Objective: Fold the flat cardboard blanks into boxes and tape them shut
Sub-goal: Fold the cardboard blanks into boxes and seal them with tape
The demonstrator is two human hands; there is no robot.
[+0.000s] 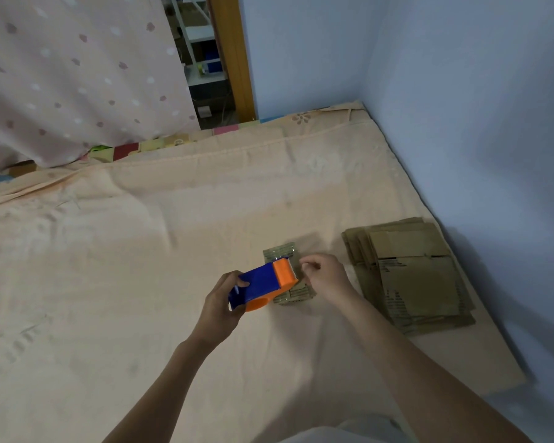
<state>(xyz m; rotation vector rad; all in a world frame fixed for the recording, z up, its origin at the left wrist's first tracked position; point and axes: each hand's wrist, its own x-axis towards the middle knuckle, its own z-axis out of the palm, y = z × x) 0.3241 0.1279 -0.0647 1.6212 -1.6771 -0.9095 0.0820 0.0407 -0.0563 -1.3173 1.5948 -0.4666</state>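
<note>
Both hands tape the box [288, 276]: left hand [224, 302] grips the dispenser [264, 287] over it, right hand [323, 274] seemingly pinches tape; next, probably pressing it down.

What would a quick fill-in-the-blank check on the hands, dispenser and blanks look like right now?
1. The tape dispenser is held by the ____ hand.
2. The right hand pinches at the dispenser's ____ end.
3. The stack of blanks lies on the ____ side of the small box.

Missing words: left; orange; right
</note>
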